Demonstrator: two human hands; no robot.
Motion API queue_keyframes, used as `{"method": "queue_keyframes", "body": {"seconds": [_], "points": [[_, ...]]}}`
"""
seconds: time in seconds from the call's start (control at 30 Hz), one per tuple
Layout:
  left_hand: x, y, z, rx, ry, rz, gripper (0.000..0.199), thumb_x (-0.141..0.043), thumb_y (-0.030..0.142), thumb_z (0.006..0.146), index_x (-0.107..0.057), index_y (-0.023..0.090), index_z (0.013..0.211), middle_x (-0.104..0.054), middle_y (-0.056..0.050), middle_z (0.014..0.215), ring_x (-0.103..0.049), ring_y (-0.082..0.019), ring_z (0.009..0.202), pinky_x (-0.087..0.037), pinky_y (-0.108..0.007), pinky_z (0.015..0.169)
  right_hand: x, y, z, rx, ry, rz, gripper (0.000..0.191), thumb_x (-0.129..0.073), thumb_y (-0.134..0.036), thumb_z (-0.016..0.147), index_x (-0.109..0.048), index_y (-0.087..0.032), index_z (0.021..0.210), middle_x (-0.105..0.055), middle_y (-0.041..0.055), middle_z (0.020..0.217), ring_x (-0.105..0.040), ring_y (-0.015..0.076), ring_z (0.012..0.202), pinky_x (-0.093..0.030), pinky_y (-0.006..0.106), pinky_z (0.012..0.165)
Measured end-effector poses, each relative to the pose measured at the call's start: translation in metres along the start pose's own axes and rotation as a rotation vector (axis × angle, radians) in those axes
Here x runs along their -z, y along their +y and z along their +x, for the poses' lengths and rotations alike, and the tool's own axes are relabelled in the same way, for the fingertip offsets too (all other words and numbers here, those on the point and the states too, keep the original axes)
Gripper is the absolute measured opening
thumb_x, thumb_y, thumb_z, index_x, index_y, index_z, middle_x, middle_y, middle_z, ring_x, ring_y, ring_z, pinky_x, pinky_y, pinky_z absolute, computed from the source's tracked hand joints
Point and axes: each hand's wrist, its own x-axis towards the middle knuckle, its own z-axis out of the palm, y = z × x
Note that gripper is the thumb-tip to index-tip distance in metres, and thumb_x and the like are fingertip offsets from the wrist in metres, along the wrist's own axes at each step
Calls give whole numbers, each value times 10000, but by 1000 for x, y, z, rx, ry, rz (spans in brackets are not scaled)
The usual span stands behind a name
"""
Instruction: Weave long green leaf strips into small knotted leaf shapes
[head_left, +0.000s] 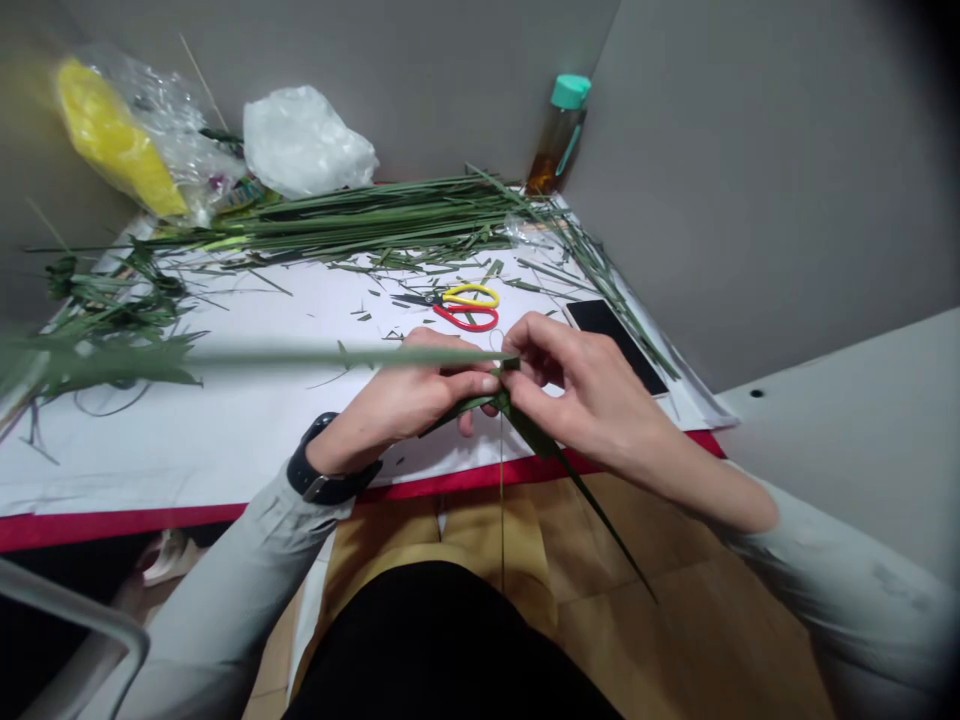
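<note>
Close together over the table's front part, my two hands meet at a small piece of folded green leaf strips [534,428]. My left hand [431,385], with a black watch on its wrist, pinches the strips between thumb and fingers. My right hand [566,375] has its thumb and fingertips closed on the same piece from the right. One long strip runs left from the fold, another hangs down to the right, and a thin strand drops straight down. Beyond the hands lie scissors [469,307] with a yellow and a red handle.
A bundle of long green leaves [360,220] lies across the back of the white table [247,430]. Around are leaf scraps, a phone [616,340], a bottle [555,140], a white plastic bag [304,140], a yellow package [112,135] and a leaf pile [124,310].
</note>
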Motion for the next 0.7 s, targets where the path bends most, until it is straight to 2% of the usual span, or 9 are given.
{"method": "queue_keyframes", "body": {"seconds": [0.13, 0.2, 0.3, 0.4, 0.5, 0.7], "points": [[-6, -5, 4, 3, 2, -21, 135, -638, 148, 853, -737, 140, 763, -682, 3, 656, -577, -96, 476, -477, -213, 527, -13, 2, -1, -51, 63, 51, 208, -562, -94, 712, -500, -204, 876, -433, -93, 603, -383, 99, 546, -292, 259, 559], [-7, -5, 5, 0, 5, -16, 115, -639, 138, 835, -742, 140, 783, -711, -9, 731, -579, -102, 478, -488, -233, 528, -16, 3, 0, -73, 72, 90, 182, -555, -103, 715, -541, -195, 872, -408, -91, 600, -364, 98, 552, -282, 259, 561], [-5, -2, 3, -11, 13, 28, 167, -655, 122, 837, -707, 142, 679, -669, 12, 612, -580, -101, 506, -458, -209, 544, -14, 4, 1, -113, 37, 165, 124, -531, -115, 749, -617, -173, 817, -402, -75, 595, -362, 96, 569, -277, 260, 555], [-3, 2, 2, 5, 7, 52, 222, -655, 116, 856, -689, 135, 637, -634, 25, 548, -585, -89, 496, -431, -187, 538, -6, 6, 2, -141, -37, 239, 96, -540, -131, 777, -632, -159, 776, -450, -62, 609, -385, 91, 583, -293, 254, 546], [-4, 3, 4, 49, -11, 51, 159, -651, 106, 860, -736, 114, 726, -653, 27, 566, -593, -81, 453, -434, -184, 518, 6, 6, 4, -158, -134, 300, 48, -594, -164, 795, -614, -159, 752, -497, -56, 619, -423, 87, 587, -322, 241, 535], [-7, 3, 7, 78, -48, 32, 158, -659, 79, 855, -755, 102, 732, -668, 26, 569, -591, -68, 430, -421, -169, 476, 25, 14, 12, -201, -406, 448, 115, -753, -188, 798, -647, -156, 768, -621, -45, 646, -517, 79, 585, -378, 208, 522]]}}
